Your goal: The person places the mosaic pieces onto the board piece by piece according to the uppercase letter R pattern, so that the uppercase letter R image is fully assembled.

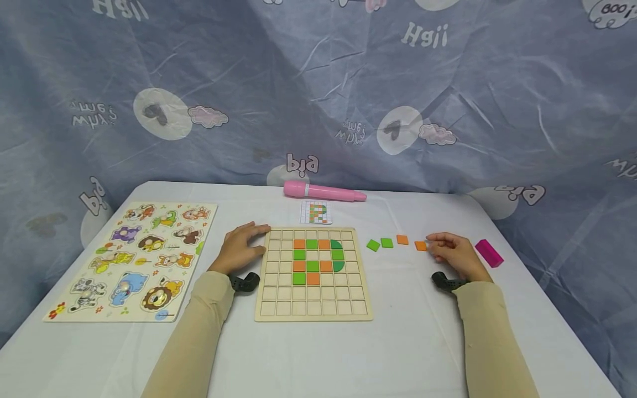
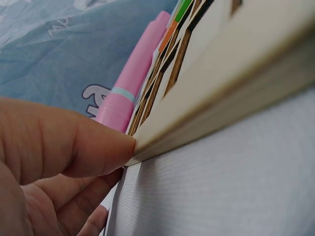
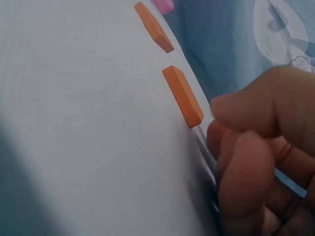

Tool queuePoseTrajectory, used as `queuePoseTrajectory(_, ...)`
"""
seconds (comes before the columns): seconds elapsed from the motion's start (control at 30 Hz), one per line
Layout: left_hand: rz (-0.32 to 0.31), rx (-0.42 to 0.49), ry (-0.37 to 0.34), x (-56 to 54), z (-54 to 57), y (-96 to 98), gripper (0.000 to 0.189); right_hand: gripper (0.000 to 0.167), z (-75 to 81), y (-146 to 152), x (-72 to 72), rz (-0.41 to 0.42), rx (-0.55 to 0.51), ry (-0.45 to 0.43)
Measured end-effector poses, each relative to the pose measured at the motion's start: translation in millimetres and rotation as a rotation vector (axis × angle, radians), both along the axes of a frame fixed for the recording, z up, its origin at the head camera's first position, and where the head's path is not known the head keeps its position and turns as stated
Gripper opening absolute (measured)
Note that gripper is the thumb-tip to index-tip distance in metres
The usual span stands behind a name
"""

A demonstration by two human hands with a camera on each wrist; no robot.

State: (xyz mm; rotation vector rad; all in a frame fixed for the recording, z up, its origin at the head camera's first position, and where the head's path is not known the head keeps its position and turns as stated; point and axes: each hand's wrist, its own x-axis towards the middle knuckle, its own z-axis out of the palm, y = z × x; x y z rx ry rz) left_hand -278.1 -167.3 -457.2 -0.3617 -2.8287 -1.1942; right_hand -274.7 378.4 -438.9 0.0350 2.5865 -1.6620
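Note:
A wooden grid board (image 1: 313, 309) lies in the middle of the table, with orange, green and dark green tiles (image 1: 312, 266) in some of its cells. My left hand (image 1: 240, 250) is at the board's upper left edge, its thumb touching the side in the left wrist view. To the right of the board, two loose green square tiles (image 1: 386, 242) and two orange ones lie in a row. My right hand (image 1: 455, 254) is just beside the rightmost orange tile (image 3: 183, 97), fingers loosely bent and holding nothing. Whether a fingertip touches that tile is unclear.
Behind the board lie a small pattern card (image 1: 316, 213) and a pink marker-shaped object (image 1: 324, 192). An animal puzzle board (image 1: 134, 260) covers the table's left side. A magenta block (image 1: 489, 253) sits right of my right hand. A patterned cloth hangs behind the table.

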Motion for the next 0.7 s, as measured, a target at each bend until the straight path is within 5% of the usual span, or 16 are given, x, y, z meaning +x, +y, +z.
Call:
queuePoseTrajectory(0.2,0.001,-0.007,0.006,0.7,1.1,0.4,0.058,0.043,1.7,-5.4,1.3,0.020,0.141,0.014)
queuePoseTrajectory(0.7,0.001,0.002,0.007,0.9,2.0,0.4,0.057,0.042,4.3,-9.5,2.3,-0.011,0.192,-0.013)
